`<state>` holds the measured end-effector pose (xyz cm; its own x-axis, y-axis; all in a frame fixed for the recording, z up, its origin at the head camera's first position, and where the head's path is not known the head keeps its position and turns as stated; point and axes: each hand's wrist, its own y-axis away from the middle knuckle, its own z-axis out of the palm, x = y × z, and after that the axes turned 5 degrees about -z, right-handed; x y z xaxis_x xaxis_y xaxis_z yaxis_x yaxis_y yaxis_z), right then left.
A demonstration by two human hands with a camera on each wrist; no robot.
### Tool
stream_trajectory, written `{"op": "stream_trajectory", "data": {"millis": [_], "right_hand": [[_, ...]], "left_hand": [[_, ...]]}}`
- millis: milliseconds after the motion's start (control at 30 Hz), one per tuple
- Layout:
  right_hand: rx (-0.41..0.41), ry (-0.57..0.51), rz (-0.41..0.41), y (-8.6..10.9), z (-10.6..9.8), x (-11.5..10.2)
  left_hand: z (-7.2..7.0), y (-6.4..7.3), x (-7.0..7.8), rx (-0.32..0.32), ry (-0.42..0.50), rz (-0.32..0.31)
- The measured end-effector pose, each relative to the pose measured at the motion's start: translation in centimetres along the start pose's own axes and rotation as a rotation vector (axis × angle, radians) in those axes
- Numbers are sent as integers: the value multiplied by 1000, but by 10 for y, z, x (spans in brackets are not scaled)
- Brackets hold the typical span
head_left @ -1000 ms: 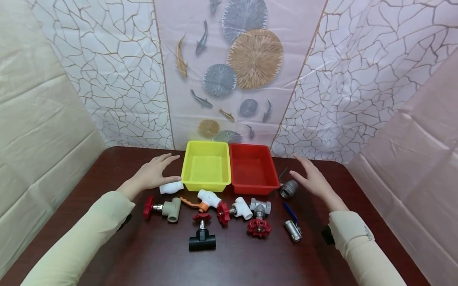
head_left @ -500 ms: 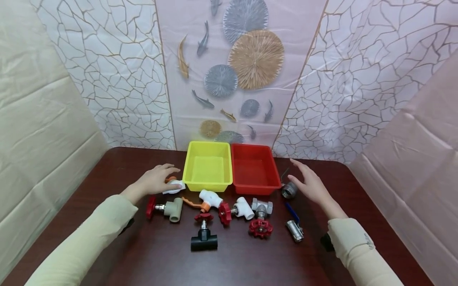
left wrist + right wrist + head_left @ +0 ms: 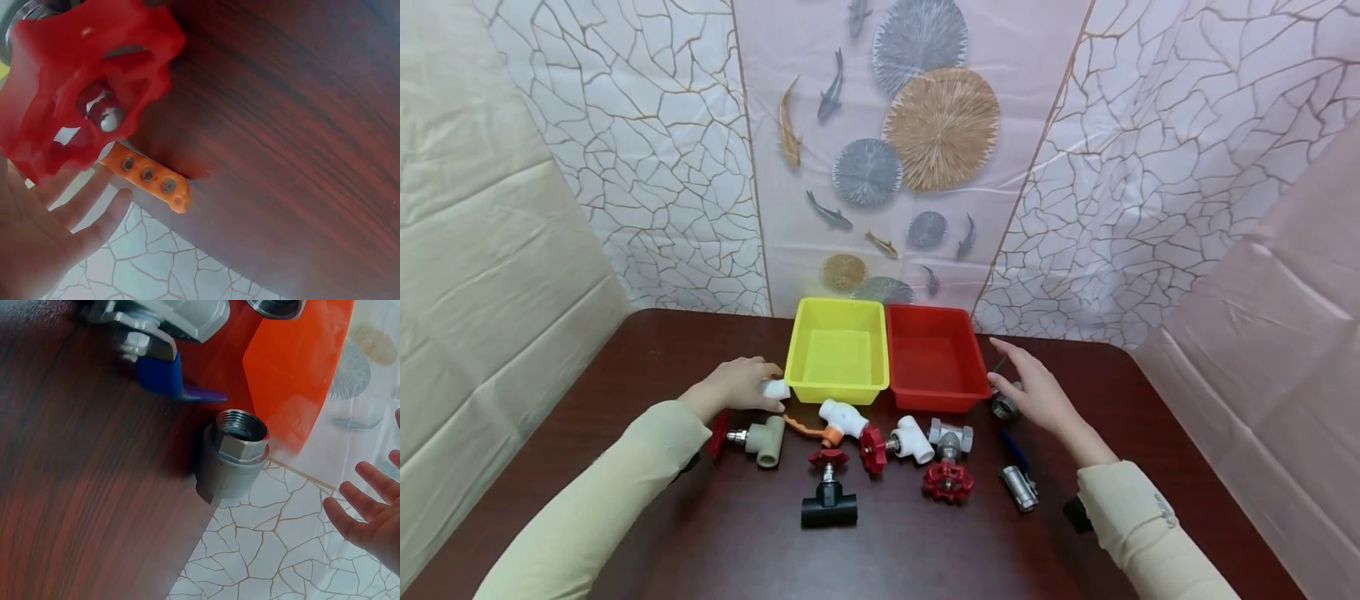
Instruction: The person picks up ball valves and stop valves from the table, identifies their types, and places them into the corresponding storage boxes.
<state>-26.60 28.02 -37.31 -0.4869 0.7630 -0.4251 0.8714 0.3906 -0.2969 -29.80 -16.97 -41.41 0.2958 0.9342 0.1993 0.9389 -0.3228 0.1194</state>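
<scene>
My left hand (image 3: 737, 385) reaches over a white plastic ball valve (image 3: 777, 389), thumb on its near side and fingers on its far side. In the left wrist view the valve's orange handle (image 3: 147, 173) lies by spread fingertips, and a red handwheel (image 3: 94, 81) covers part of the hand. That wheel belongs to a grey-green tee-shaped valve (image 3: 766, 440), just nearer than this hand. My right hand (image 3: 1033, 396), fingers apart, hovers over a grey metal valve (image 3: 1003, 408), partly hiding it. In the right wrist view the valve's threaded body (image 3: 231, 462) stands apart from the fingers.
A yellow bin (image 3: 838, 386) and a red bin (image 3: 936, 400) stand side by side at the back. Nearer are another white valve (image 3: 844, 417), a black valve (image 3: 829, 508), two more red-wheeled valves, and a blue-handled metal valve (image 3: 1019, 487). Patterned cloth walls surround the table.
My left hand has come down and nearer onto the white valve, now covering most of it. My right hand has moved left and slightly down over the grey metal valve.
</scene>
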Motion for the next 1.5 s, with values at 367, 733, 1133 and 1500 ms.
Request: {"op": "stream_trajectory", "data": {"millis": [367, 733, 1133, 1500], "right_hand": [[-12, -4, 7, -3, 3, -2], [-33, 2, -3, -2, 10, 0], [-15, 34, 14, -2, 13, 1], [35, 3, 149, -11, 13, -2]], "left_hand": [[-11, -11, 11, -154, -62, -19], [-10, -25, 3, -277, -22, -113], [-6, -26, -2, -180, -88, -20], [-17, -18, -19, -121, -74, -37]]}}
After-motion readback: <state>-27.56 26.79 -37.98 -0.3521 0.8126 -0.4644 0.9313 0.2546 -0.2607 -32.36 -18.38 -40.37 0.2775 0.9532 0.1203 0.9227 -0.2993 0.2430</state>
